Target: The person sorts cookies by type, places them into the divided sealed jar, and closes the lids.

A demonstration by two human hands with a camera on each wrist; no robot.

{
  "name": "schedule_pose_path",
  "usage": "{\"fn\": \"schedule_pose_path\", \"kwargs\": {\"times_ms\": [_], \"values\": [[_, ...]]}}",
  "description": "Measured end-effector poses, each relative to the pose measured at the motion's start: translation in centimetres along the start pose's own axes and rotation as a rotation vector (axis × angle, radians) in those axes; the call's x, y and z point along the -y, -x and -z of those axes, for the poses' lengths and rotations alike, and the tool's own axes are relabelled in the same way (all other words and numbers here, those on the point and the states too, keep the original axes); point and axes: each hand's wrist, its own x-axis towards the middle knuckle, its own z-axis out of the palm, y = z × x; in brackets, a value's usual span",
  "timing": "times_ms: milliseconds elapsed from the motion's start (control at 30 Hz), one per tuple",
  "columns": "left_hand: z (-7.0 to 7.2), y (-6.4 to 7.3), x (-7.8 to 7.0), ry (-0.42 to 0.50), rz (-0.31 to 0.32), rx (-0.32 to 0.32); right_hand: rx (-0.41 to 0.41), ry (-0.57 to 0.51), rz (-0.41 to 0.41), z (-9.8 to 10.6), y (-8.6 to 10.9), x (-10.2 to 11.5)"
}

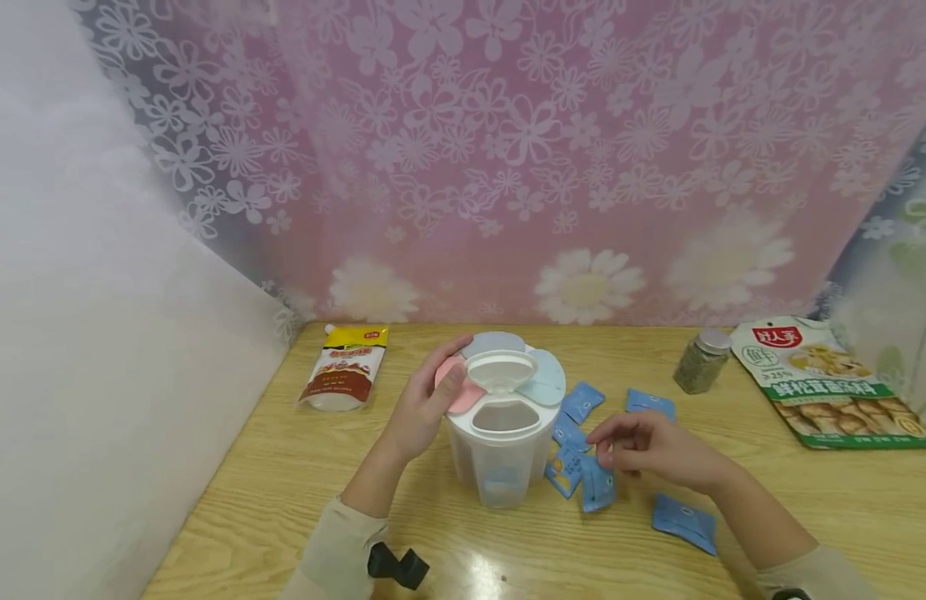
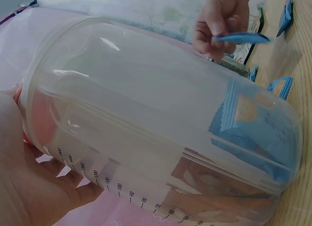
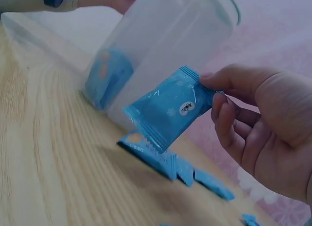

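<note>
My left hand (image 1: 423, 408) grips the upper left side of a clear divided food storage container (image 1: 466, 454), thumb over its pink lid flap (image 1: 463, 388). The front flap (image 1: 500, 372) stands raised, leaving that compartment's opening uncovered. A blue snack packet (image 2: 258, 123) lies at the bottom of one compartment. Brown-orange packets (image 2: 214, 182) lie in a neighbouring one. Right of the container, my right hand (image 1: 661, 450) pinches a blue snack packet (image 3: 168, 109) by one end, just above the table. More blue packets (image 1: 583, 402) lie beside the container.
Further blue packets (image 1: 684, 523) lie on the wooden table (image 1: 402, 542) around my right hand. A seasoning pouch (image 1: 347, 367) is at the back left. Behind on the right stand a glass jar of dried herbs (image 1: 701, 362) and a large mushroom-printed bag (image 1: 838, 387). A flowered cloth (image 1: 447, 208) hangs behind.
</note>
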Motion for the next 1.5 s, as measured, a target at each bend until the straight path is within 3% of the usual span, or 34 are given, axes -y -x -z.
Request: {"fn": "schedule_pose_path", "kwargs": {"times_ms": [300, 600, 733, 867, 1100, 1500], "values": [[-0.1, -0.1, 0.0, -0.003, -0.007, 0.000, -0.007, 0.001, 0.125, -0.5, -0.6, 3.8], [-0.1, -0.1, -0.1, 0.006, -0.005, 0.013, -0.134, 0.000, 0.119, -2.1, -1.1, 6.7], [-0.1, -0.1, -0.1, -0.002, -0.007, 0.004, -0.195, -0.006, 0.172, -2.9, -1.4, 7.8], [-0.1, -0.1, -0.1, -0.006, -0.008, 0.005, -0.218, -0.025, 0.228, -3.3, -2.1, 9.0], [-0.1, -0.1, 0.0, -0.008, -0.010, 0.002, -0.230, -0.052, 0.227, -4.6, -3.8, 11.1], [-0.1, 0.0, 0.2, -0.009, -0.001, -0.012, -0.483, -0.081, 0.291, -6.5, -6.2, 13.0]]}}
